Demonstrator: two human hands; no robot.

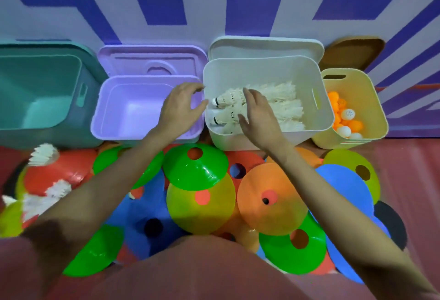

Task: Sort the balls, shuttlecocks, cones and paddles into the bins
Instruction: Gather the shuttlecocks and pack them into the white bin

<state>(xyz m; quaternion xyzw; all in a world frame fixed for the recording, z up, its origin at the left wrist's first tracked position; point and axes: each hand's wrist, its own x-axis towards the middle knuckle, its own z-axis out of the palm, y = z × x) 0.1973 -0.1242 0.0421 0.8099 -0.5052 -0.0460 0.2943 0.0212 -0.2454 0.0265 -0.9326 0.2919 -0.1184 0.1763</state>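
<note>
Four open bins stand in a row: teal, purple, white and yellow. White shuttlecocks lie in the white bin. Orange and white balls fill the yellow bin. My right hand hovers over the shuttlecocks with fingers spread and relaxed, holding nothing. My left hand hangs above the purple bin's right wall, fingers loosely curled, empty. Flat cones in green, orange, yellow and blue cover the floor before the bins. More shuttlecocks lie at the left.
Bin lids lean against the purple-striped wall behind the bins: purple, white and brown. The teal and purple bins hold nothing visible. A black round shape peeks out under the cones at the right.
</note>
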